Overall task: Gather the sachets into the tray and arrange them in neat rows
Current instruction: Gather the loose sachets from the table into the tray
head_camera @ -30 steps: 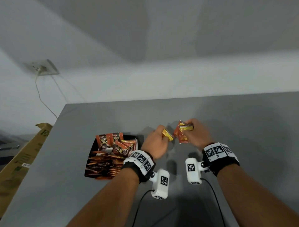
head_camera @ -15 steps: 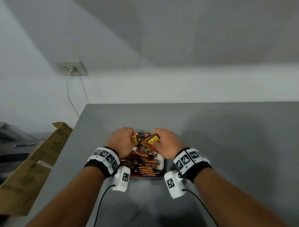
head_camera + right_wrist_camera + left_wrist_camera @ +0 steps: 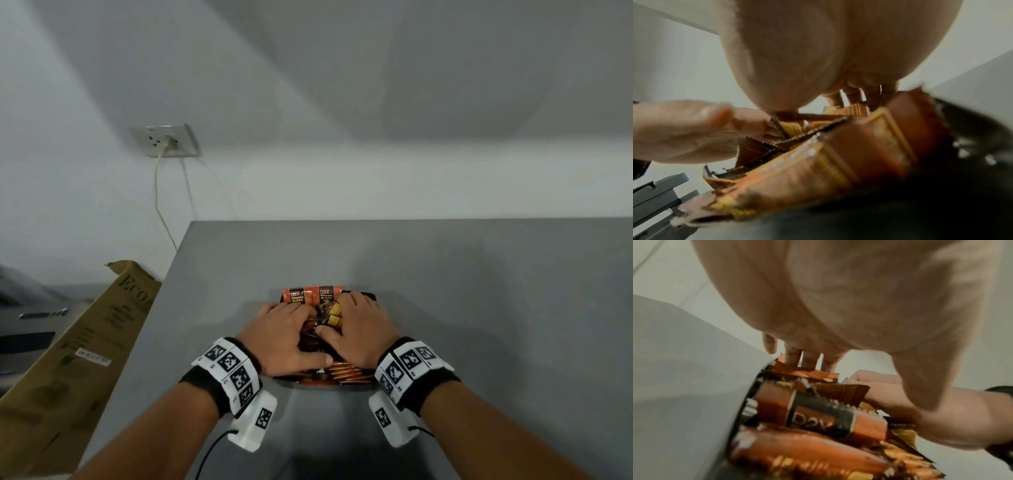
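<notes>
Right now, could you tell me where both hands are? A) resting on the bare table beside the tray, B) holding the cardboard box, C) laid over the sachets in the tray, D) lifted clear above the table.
C: the left hand and right hand lie side by side on the sachets piled in the tray.

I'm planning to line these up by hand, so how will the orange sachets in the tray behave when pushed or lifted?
The sachets look like thin glossy foil, so they will probably slide over each other. Their crimped edges look flexible, so they are likely floppy. Heaped loosely in the tray under both hands, they may shift rather than stay put.
</notes>
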Tool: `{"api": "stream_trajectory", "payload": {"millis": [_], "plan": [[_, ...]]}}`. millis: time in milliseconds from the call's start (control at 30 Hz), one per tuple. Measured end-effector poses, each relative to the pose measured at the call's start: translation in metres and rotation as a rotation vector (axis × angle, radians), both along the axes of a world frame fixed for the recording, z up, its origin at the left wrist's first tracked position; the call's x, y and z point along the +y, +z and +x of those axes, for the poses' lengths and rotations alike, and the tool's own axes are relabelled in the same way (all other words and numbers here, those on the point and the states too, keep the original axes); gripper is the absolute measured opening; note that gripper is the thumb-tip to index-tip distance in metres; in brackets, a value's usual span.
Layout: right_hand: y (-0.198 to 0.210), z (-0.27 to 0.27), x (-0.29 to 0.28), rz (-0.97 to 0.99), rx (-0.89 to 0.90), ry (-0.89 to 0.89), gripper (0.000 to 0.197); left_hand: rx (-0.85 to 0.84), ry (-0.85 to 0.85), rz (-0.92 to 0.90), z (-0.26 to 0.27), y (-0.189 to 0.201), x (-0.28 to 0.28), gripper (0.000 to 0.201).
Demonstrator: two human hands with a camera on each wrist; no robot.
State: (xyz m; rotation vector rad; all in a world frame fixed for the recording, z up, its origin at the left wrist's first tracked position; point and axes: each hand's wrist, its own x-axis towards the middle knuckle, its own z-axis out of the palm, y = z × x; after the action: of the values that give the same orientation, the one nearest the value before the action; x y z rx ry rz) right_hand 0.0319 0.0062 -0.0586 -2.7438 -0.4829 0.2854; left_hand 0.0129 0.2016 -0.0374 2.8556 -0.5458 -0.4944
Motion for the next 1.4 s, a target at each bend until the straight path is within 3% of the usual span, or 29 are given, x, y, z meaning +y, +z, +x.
{"api": "stream_trajectory", "payload": {"millis": [100,167,233,300,400,700,767,833,933,1000,1133,1300,1400], "plan": [[0.006,0.000,0.003,0.005,-0.003,0.006,0.054,-0.054,0.034,-0.170,0.006,-0.002,0.005,0.059],[0.012,0.000,0.005,0.076,-0.035,-0.014,0.042,-0.105,0.112,-0.282,0.016,-0.002,0.007,0.033],[0.016,0.002,0.008,0.181,-0.027,-0.054,0.030,-0.126,0.202,-0.307,0.026,-0.003,0.007,0.020],[0.017,0.007,0.011,0.264,0.014,-0.087,0.025,-0.140,0.259,-0.294,0.033,-0.004,0.006,0.025],[0.011,0.013,0.012,0.237,0.050,-0.057,0.023,-0.156,0.247,-0.259,0.042,-0.009,0.007,0.041],[0.012,0.008,0.001,0.212,-0.017,0.014,0.009,-0.130,0.151,-0.156,0.050,-0.009,0.007,0.030],[0.015,0.002,-0.004,0.258,0.055,0.033,0.021,-0.114,0.099,-0.156,0.046,-0.006,0.010,0.027],[0.015,-0.005,-0.010,0.246,0.140,0.082,0.049,-0.075,0.035,-0.166,0.037,0.001,0.012,0.025],[0.011,-0.013,-0.019,0.138,0.220,0.215,0.096,0.039,-0.063,-0.161,0.020,0.009,0.015,0.058],[0.010,-0.015,-0.022,0.054,0.195,0.278,0.105,0.041,-0.128,-0.089,0.010,0.007,0.016,0.089],[0.004,-0.018,-0.019,0.040,0.114,0.248,0.080,-0.028,-0.175,-0.014,0.001,-0.010,0.014,0.115],[0.001,-0.023,-0.011,0.021,-0.006,0.189,0.050,-0.159,-0.175,0.008,-0.007,-0.021,0.009,0.110],[-0.002,-0.028,-0.003,-0.022,-0.019,0.094,0.042,-0.209,-0.167,-0.018,-0.011,-0.025,0.008,0.104]]}}
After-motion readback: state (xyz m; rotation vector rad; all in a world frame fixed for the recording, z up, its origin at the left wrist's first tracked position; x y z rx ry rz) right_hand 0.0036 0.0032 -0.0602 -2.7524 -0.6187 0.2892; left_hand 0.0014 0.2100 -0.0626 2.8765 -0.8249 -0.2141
